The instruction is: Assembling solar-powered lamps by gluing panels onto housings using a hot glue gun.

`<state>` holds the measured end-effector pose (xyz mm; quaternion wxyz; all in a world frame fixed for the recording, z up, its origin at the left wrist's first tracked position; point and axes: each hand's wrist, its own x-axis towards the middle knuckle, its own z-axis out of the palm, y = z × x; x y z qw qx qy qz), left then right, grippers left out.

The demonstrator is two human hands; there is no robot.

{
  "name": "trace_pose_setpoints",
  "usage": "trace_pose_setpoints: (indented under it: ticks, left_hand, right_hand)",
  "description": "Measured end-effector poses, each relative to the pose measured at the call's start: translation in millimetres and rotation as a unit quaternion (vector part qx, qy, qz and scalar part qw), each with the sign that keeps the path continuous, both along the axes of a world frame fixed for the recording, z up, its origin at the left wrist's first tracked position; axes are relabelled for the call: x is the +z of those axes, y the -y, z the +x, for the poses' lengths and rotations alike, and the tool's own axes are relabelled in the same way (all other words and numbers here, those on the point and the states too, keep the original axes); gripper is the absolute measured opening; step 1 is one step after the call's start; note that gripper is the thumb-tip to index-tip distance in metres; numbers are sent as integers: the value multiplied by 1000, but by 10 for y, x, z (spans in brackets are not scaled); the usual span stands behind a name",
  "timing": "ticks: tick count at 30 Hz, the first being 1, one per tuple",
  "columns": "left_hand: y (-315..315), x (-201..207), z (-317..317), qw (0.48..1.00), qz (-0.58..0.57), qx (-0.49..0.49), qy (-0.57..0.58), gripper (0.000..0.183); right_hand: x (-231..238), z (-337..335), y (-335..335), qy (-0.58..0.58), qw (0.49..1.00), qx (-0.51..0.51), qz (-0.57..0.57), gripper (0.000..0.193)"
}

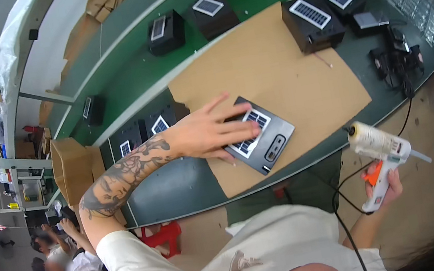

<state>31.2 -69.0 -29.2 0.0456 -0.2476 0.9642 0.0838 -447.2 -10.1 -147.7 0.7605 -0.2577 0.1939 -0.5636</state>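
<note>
1. At the lower left of the frame, two co-workers point(85, 269) are visible near your tattooed forearm point(120, 178).
2. Left of centre, a cardboard box point(73, 169) stands beside the end of the dark worktable point(180, 187); below the table's edge is a red stool point(170, 238).
3. Near the middle, your left hand point(202, 134) lies across the solar-panel unit point(271, 138), its fingers spread apart, covering part of the panel.
4. That dark, flat unit is at the centre of the frame, resting on a cardboard sheet point(285, 59), with its port strip toward the lower right.
5. At the upper right, a black box point(300, 33) topped with a solar panel stands at the sheet's corner.
6. At the lower right, your right hand point(392, 189) is wrapped around the handle of a white hot glue gun point(386, 147) with an orange trigger, held clear of the table edge.
7. At the far upper right, clear plastic packaging point(413, 5) lies on the table.
</note>
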Motion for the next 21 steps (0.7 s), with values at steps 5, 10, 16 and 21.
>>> trace_pose_setpoints:
  ticks: [5, 10, 16, 21]
  left_hand:
    - [358, -9, -274, 999, 35, 2, 19, 100]
    - [361, -168, -306, 999, 21, 25, -10, 94]
    - [-171, -107, -407, 927, 131, 260, -236, 83]
    - [-520, -383, -613, 306, 511, 438, -674, 71]
  right_hand:
    - [-136, -89, -63, 44, 999, -1, 6, 56]
    - [-163, -80, -88, 17, 1000, -3, 21, 57]
    - [-149, -70, -77, 52, 998, 37, 2, 59]
    - [56, 149, -39, 69, 996, 46, -39, 52]
